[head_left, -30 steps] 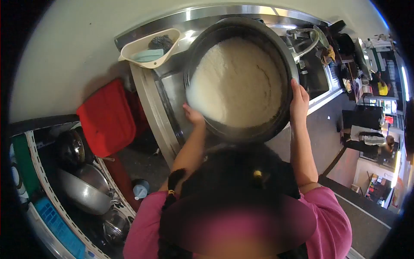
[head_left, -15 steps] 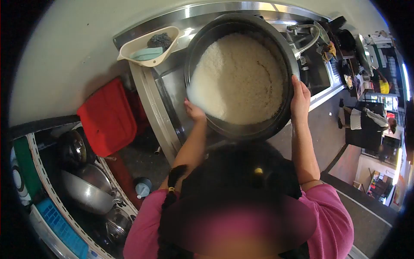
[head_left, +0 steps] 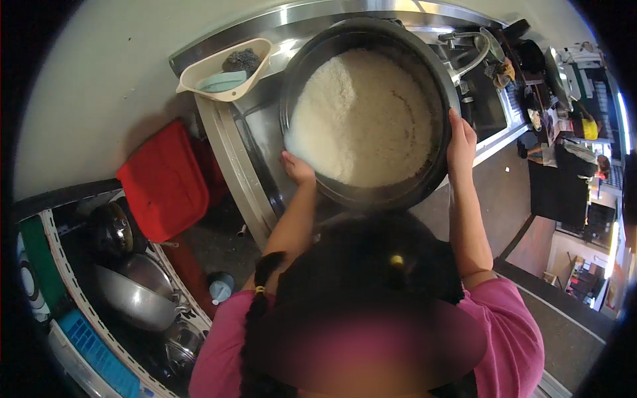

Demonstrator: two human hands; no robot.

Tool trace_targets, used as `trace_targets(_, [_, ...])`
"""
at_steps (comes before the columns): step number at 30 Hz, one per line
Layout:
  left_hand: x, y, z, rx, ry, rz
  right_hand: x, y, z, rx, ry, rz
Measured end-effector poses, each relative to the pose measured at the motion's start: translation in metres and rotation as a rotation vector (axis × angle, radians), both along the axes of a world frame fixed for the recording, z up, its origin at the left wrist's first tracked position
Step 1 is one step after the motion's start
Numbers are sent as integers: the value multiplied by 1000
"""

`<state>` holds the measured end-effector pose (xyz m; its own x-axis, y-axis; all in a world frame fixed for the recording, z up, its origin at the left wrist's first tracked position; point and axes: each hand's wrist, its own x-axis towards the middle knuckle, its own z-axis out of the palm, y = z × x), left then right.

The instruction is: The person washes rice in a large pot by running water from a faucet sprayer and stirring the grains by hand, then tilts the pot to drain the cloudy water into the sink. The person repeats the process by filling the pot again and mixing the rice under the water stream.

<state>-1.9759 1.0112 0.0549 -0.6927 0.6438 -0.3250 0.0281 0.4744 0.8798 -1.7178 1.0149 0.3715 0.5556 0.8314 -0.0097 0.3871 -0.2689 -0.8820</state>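
Between my hands a large dark round pot (head_left: 434, 79) is held tilted over the sink. Wet white rice (head_left: 378, 119) fills its bottom, with cloudy water (head_left: 306, 142) gathered on the lower left side. My left hand (head_left: 300, 170) grips the rim at the lower left, fingers partly hidden beneath it. At the right, my right hand (head_left: 460, 147) is closed on the rim, its thumb against the outer wall. The undersides of both grips are hidden by the pot.
A cream basket (head_left: 257, 78) with a dark scourer and a pale green sponge stands at the sink's upper left. The tap (head_left: 481, 60) is right of the pot. A red bin lid (head_left: 159, 182) and a shelf of metal pots (head_left: 136, 298) lie left. A person (head_left: 590, 159) is far right.
The pot and both hands have shifted slightly left and up in view. The water on the left side has spread a little differently. Both hands keep their hold.
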Motion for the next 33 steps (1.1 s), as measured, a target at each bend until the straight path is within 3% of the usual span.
trace_targets(4, [-4, -2, 5, -31, 88, -5, 39, 10, -40, 8, -142, -11])
trace_targets(7, [-12, -8, 20, 103, 317, -55, 80, 19, -90, -108, -335, -35])
trace_targets(11, [-10, -10, 60, 78, 385, -97, 91, 23, -109, -377, -293, -43])
trace_targets(14, [-9, -10, 70, 73, 413, -126, 106, 26, -131, -413, -387, 16])
trace_targets(18, [-3, -9, 88, 27, 493, -142, 131, 29, -120, -633, -464, 212])
trace_targets(20, [-1, -8, 96, -69, 552, -133, 147, 40, -113, -713, -354, 188])
trace_targets(21, [-9, -10, 78, -57, 602, -137, 159, 47, -124, -460, -209, 51])
trace_targets(22, [3, -10, 107, -25, 483, -121, 171, 57, -129, -203, -63, -79])
trace_targets(24, [2, -10, 97, -49, 573, -122, 182, 85, -120, -39, 481, -79])
trace_targets(26, [8, -10, 104, -113, 463, -131, 193, 103, -102, -35, 537, 204])
trace_targets(28, [6, -11, 84, -71, 483, -89, 195, 114, -92, -102, 590, 354])
trace_targets(30, [21, -14, 97, -44, 529, -41, 202, 133, -95, -247, 580, 619])
trace_targets(32, [22, -16, 92, -37, 538, -52, 195, 130, -54, -234, 621, 744])
trace_targets(33, [15, -17, 86, -73, 538, -88, 197, 147, -97, -114, 726, 871])
